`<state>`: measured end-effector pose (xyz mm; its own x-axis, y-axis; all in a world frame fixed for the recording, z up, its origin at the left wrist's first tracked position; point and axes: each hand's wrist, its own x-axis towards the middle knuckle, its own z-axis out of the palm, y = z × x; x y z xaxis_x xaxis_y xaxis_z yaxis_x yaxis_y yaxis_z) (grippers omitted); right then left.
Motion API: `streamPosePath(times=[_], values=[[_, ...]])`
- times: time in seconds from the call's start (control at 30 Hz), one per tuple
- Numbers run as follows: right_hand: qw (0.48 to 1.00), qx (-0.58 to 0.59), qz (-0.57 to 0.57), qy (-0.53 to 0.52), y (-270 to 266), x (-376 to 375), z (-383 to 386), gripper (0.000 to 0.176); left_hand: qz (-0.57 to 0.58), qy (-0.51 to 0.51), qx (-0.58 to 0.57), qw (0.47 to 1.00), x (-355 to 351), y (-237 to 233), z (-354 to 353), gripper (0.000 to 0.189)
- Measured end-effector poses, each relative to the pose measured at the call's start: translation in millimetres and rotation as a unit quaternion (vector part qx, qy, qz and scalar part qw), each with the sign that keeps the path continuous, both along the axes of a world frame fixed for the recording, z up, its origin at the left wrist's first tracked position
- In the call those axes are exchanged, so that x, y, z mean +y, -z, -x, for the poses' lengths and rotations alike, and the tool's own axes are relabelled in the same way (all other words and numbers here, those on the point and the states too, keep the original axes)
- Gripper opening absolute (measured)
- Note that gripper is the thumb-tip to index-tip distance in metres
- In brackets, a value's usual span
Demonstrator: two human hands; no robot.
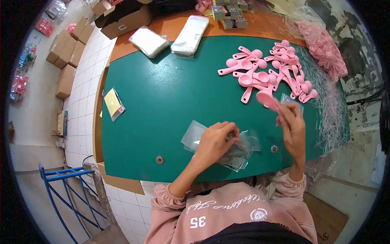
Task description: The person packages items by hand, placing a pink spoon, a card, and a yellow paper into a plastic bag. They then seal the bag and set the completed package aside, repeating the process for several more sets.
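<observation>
My right hand (293, 126) is closed around the handle of a pink measuring spoon (267, 100), raised over the right of the green table; the spoon is slightly blurred. My left hand (217, 140) has its fingers curled in a pinch on a clear plastic bag (194, 135) at the table's near middle. More clear plastic bags (237, 158) lie loosely overlapped beneath and beside it. Beyond my right hand spreads a pile of pink measuring spoons (254, 77). A small printed card stack (291, 101) is partly hidden behind my right fingers.
On the green table (162, 101) lies a bagged yellow card (113, 103) at left. Two stacks of clear bags (190, 35) sit at the back, near card stacks (229, 16) and an open carton (126, 20). Plastic scraps (325, 110) and a bag of pink spoons (325, 53) line the right.
</observation>
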<state>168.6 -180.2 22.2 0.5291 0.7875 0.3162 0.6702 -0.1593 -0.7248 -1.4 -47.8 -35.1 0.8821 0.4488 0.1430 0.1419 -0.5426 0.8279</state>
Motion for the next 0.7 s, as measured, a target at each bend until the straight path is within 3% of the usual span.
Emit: streamPosePath(times=[0.03,0.1,0.17,0.23,0.3,0.37,0.43,0.6,0.7], values=[[1.0,-0.001,0.0,0.004,0.8,-8.9,4.0,0.027,0.0,0.004,-0.001,1.0,1.6,-0.1,0.1,0.018],[0.975,0.22,-0.017,-0.012,3.9,-25.9,11.0,0.023,0.068,-0.009,0.016,0.997,5.3,-0.3,0.8,0.018],[0.975,0.219,-0.03,0.008,16.4,-33.3,20.1,0.021,0.053,-0.008,0.048,0.997,7.8,-10.4,0.7,0.016],[0.974,0.221,-0.041,0.024,26.7,-36.6,25.2,0.021,0.134,-0.041,-0.012,0.99,10.1,-6.2,1.5,0.013],[0.986,0.132,0.053,0.085,31.5,-38.2,27.7,0.016,0.174,-0.036,-0.022,0.984,16.6,-6.2,3.6,0.015],[0.985,0.136,0.035,0.097,29.4,-35.2,30.7,0.013,0.345,-0.026,-0.052,0.937,21.2,-8.2,6.5,0.019],[0.984,0.14,0.016,0.108,25.4,-29.0,35.2,0.01,0.387,-0.019,-0.052,0.92,23.1,-12.5,7.6,0.022],[0.947,0.218,-0.173,0.16,12.1,-18.5,43.2,0.016,0.424,-0.035,-0.05,0.903,21.4,-30.6,7.0,0.025],[0.938,0.159,-0.263,0.157,5.6,-11.7,38.6,0.021,0.413,-0.038,-0.04,0.909,21.7,-38.3,1.8,0.027]])
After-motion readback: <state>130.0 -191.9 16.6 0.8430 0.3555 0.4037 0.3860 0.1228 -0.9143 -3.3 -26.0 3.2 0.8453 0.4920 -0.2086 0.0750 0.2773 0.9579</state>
